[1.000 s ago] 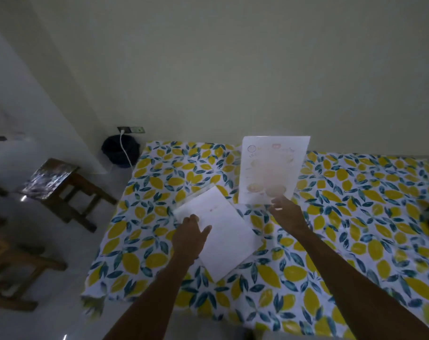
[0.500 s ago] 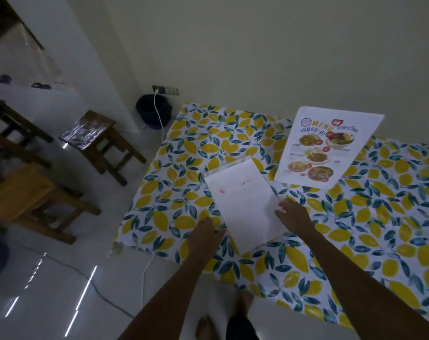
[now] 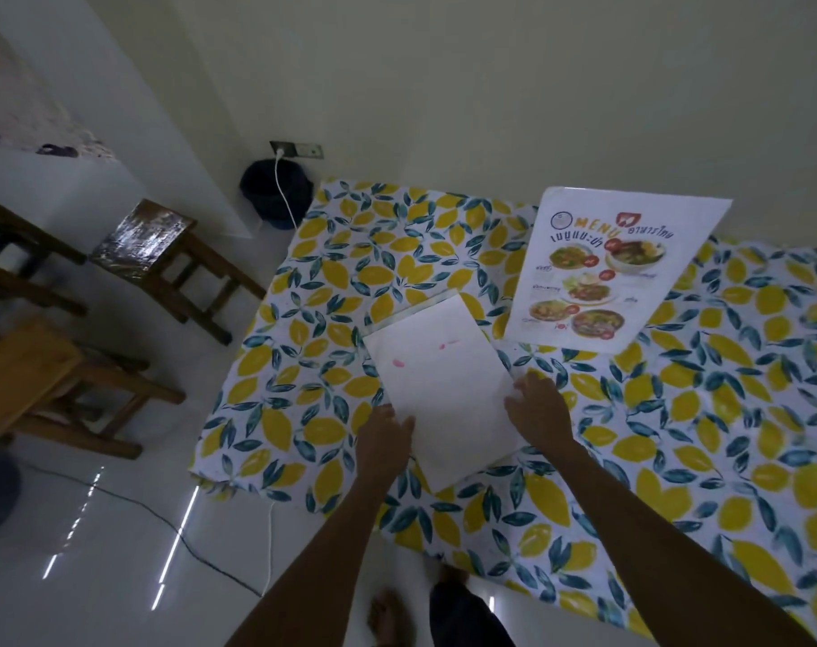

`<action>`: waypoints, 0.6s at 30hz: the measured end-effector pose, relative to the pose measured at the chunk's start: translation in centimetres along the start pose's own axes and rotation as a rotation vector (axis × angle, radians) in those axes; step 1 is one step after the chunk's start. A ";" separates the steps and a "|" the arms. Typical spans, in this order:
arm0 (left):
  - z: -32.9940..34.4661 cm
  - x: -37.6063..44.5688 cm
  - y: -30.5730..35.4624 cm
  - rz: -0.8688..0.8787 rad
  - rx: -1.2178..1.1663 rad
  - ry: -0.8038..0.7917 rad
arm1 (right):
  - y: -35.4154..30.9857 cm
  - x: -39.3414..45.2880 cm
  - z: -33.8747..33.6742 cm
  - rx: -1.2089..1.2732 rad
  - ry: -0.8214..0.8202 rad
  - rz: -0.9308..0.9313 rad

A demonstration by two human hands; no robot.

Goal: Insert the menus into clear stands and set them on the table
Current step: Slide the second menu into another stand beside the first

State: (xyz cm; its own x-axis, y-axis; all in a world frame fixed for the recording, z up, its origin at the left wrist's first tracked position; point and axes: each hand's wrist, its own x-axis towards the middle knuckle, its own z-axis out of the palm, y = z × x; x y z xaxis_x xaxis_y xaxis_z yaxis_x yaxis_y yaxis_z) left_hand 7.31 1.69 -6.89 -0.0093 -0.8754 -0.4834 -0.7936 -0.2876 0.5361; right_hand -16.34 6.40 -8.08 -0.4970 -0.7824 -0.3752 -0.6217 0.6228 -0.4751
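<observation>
A bench (image 3: 747, 459) draped in a white cloth printed with yellow lemons and teal leaves is filling the right and centre of the frame, its left edge hanging down toward the pale tiled floor (image 3: 93, 553). Wooden stools (image 3: 163, 263) are standing at the left of the frame, one with a shiny dark seat. A dark round bin (image 3: 275, 193) is sitting at the foot of the wall near the upper centre, with a white cable (image 3: 282, 189) running down across it from a wall socket (image 3: 296, 150).

At the upper right of the frame, a printed menu (image 3: 602, 273) showing dishes of food and the word MENU is standing upright on the bench, leaning slightly back; whether a clear stand is holding it cannot be told. Just to its lower left, at the centre of the frame, a blank white sheet (image 3: 443, 389) with faint pink marks is lying flat on the cloth, with a thin clear edge showing along its upper left side.

The left hand (image 3: 383, 436) is resting on the sheet's lower left edge, its fingers close together and pressing flat. The right hand (image 3: 539, 406) is touching the sheet's right edge, fingers curled and slightly apart, gripping nothing that can be seen. Bare feet are showing at the bottom centre.
</observation>
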 end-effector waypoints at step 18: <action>-7.5 -0.6 -5.5 0.252 -0.176 0.159 | -0.5 -8.5 -0.6 0.330 -0.057 -0.145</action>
State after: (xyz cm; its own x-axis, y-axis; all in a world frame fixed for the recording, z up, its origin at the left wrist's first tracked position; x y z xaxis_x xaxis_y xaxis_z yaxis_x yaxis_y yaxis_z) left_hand 16.22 0.88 -4.35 -0.0853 -0.9731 -0.2141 -0.6610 -0.1055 0.7429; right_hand -12.16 12.71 -4.21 -0.3774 -0.8674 -0.3244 -0.4496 0.4779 -0.7547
